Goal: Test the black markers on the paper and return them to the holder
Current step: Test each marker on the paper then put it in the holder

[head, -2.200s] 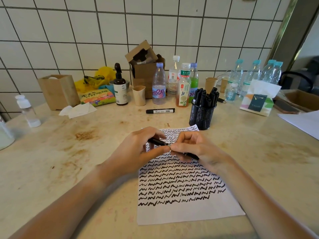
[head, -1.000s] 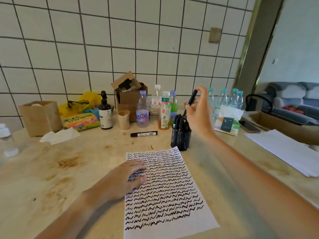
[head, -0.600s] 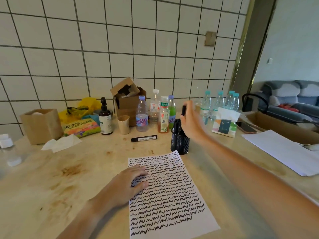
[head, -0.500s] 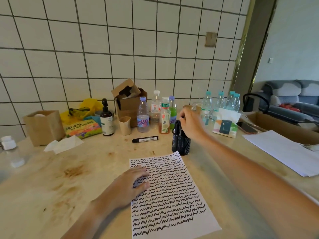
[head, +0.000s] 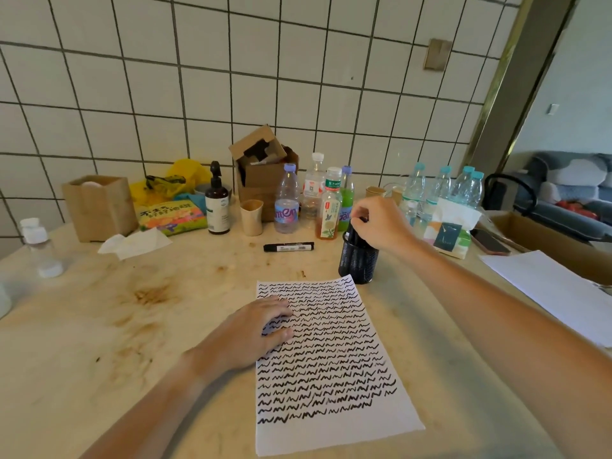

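The right hand [head: 381, 226] sits on top of the holder [head: 358, 261], its grip curled down around the tops of the markers [head: 355, 234] standing in it. Whether the fingers pinch one marker or only touch the caps cannot be told, since the hand hides them. A second ago this hand held a marker raised high above the holder; half a second ago the marker's tip was going in; now no marker shows above the hand, and the hand is lower, right at the rim.

The left hand [head: 251, 332] lies flat with its grip spread, fingers on the left edge of the paper [head: 331, 376], as in the earlier frames. The paper lies on the surface [head: 99, 326] just in front of the holder, rows of black squiggles covering most of it, the bottom strip blank.

One loose marker [head: 288, 247] lies on its side on the surface, left of the holder and apart from it, where it lay before. Bottles [head: 326, 203] stand behind it along the tiled wall.
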